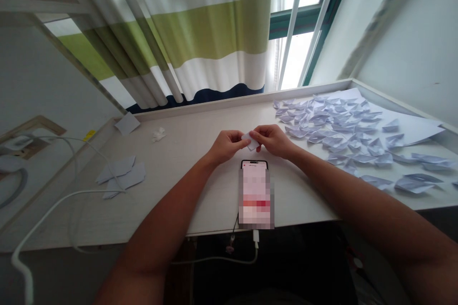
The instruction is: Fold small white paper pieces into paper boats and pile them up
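Note:
A small folded piece of white paper [252,143] is pinched between both hands above the middle of the white desk [200,128]. My left hand [229,145] grips its left edge with thumb and fingers. On the other side, my right hand [271,140] holds the upper right part, thumb on top. Just below the hands lies a phone [255,195], its screen lit and partly blurred. To the right spreads a large group of folded paper boats [322,121], several of them close to my right forearm.
Stacked paper pieces [125,176] lie at the left, with a single sheet [127,124] at the back left corner. A crumpled tissue [158,134] sits nearby. White cables [64,195] cross the left side. Larger sheets [404,121] lie under the boats. Behind hangs a curtain [211,33].

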A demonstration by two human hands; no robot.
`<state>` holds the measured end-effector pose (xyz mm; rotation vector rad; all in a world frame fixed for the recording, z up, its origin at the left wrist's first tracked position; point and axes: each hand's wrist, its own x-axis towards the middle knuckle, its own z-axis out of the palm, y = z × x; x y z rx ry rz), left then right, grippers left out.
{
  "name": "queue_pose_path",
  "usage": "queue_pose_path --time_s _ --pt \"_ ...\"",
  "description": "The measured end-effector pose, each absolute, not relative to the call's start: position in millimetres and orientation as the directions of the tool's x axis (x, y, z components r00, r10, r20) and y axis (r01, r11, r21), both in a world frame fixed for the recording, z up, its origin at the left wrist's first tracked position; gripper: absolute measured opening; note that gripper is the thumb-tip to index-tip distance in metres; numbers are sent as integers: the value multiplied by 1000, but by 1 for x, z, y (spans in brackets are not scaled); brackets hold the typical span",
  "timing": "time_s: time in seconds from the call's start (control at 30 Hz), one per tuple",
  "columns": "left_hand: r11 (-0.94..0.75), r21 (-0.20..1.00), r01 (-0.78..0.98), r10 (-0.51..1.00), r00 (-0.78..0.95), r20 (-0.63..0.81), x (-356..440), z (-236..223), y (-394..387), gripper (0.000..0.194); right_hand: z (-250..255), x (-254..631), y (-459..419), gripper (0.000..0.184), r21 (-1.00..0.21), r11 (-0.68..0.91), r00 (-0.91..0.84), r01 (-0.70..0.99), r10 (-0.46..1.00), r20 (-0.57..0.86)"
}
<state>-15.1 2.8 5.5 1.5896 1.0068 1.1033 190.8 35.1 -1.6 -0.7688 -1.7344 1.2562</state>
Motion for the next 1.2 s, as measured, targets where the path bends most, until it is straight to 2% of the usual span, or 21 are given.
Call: queue_pose_path --time_s 0.17,0.23,0.37,0.47,0.67,0.83,1.03,1.2 --pt "-119 993 -2 955 273 115 -9 4 1 46 -5 188 34 59 -923 377 -345 72 878 331" --pt "-83 996 -20 956 279 85 -9 3 1 50 -6 186 32 58 -917 392 -351 73 871 345" --pt "-157 987 -27 968 195 160 -7 5 1 51 -5 183 29 59 -914 406 -437 -4 821 367" --pt "-200 979 -34 969 142 203 -4 6 1 52 -5 182 28 59 -897 441 -394 -7 824 408" --pt "-169 984 -55 960 217 177 -2 8 0 52 -7 179 27 60 -914 402 -343 -50 853 393" --pt "-180 982 -48 966 181 186 -2 6 0 53 -7 180 27 58 -920 388 -339 -61 858 385" --pt "-186 982 -26 977 103 188 -4 4 2 51 -13 185 34 50 -866 499 -349 24 817 460" --pt "-130 983 -126 990 38 136 -9 7 3 46 -9 192 38 35 -740 670 -487 50 664 568"
